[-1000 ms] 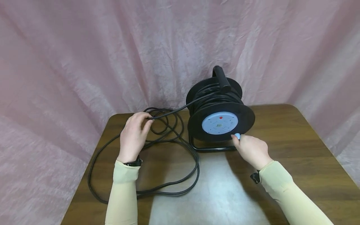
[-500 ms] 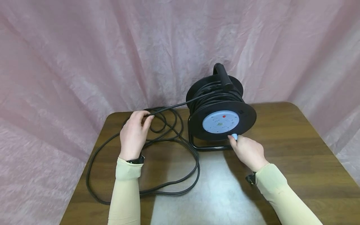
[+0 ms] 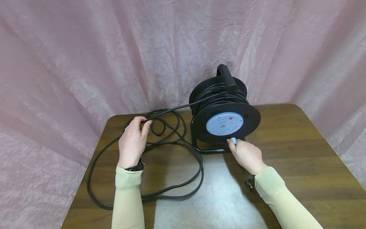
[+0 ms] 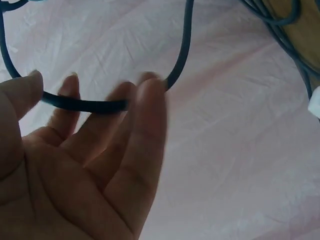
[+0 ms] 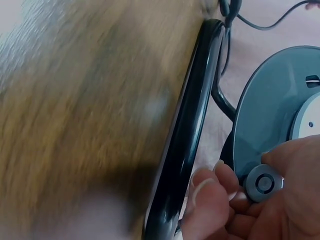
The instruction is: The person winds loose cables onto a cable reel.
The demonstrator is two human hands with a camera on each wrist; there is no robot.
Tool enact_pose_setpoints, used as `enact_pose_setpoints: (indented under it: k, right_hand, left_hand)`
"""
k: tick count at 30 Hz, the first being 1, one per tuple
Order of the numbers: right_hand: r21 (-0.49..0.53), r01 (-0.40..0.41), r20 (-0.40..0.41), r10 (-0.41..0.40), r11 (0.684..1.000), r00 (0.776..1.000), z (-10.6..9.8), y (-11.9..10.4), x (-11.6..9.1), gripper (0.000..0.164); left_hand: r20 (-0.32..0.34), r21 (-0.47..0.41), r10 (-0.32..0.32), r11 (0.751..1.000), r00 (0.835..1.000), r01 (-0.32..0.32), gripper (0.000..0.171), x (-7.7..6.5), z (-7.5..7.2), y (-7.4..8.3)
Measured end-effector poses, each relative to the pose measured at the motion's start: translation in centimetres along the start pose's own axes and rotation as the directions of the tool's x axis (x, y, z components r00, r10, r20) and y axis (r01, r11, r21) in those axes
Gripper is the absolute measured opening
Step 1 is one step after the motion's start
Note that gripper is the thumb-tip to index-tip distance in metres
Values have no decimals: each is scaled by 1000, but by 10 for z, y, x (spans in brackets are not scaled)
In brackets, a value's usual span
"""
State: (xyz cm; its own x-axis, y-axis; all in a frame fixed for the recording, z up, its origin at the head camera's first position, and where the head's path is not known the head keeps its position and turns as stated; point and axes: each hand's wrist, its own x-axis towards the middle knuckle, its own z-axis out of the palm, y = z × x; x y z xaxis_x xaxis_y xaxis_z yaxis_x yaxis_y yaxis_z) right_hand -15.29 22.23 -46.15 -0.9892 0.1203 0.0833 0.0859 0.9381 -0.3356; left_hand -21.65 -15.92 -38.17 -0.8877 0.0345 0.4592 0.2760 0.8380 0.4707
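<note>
A black cable reel (image 3: 197, 132) with a pale blue socket face (image 3: 224, 124) stands on the table, wound with dark cable. My right hand (image 3: 247, 156) grips the small blue crank knob (image 3: 233, 140) at the lower edge of the reel's front disc. In the right wrist view the fingers curl around that knob (image 5: 263, 183). Left of the reel, my left hand (image 3: 132, 141) lightly holds the black cable (image 3: 177, 107), which slopes up onto the drum. The left wrist view has the cable (image 4: 82, 105) crossing between thumb and curved fingers.
Loose loops of cable (image 3: 200, 173) lie on the wooden table (image 3: 300, 152), around and beside the left forearm. The reel's black tube stand (image 3: 211, 151) rests on the tabletop, and its carry handle (image 3: 227, 79) rises above. A pink curtain (image 3: 171, 47) hangs behind.
The reel's front disc has turned clockwise, its red button shifting right while my right hand and the knob move left along the lower rim. My left hand dips slightly, still holding the cable.
</note>
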Motion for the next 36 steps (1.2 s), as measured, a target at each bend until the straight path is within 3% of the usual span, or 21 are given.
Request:
enact_pose_setpoints:
  k: [7, 13, 21, 28, 36]
  right_hand:
    - [28, 22, 44, -23, 999, 999, 9, -8, 1, 59]
    - [35, 43, 69, -45, 998, 997, 17, -21, 2, 60]
    - [61, 56, 93, -61, 997, 994, 20, -34, 4, 61]
    - [122, 44, 137, -61, 992, 989, 21, -38, 5, 63]
    - [174, 34, 151, -61, 984, 987, 22, -45, 4, 63]
  left_hand:
    - [-11, -14, -17, 1000, 1000, 17, 45, 0, -2, -11]
    - [67, -35, -32, 999, 997, 34, 48, 1, -5, -16]
    - [180, -184, -146, 967, 973, 179, 39, 3, -8, -27]
    - [91, -127, -82, 988, 992, 93, 32, 3, -7, -30]
    - [107, -71, -119, 989, 987, 127, 43, 3, -5, -29]
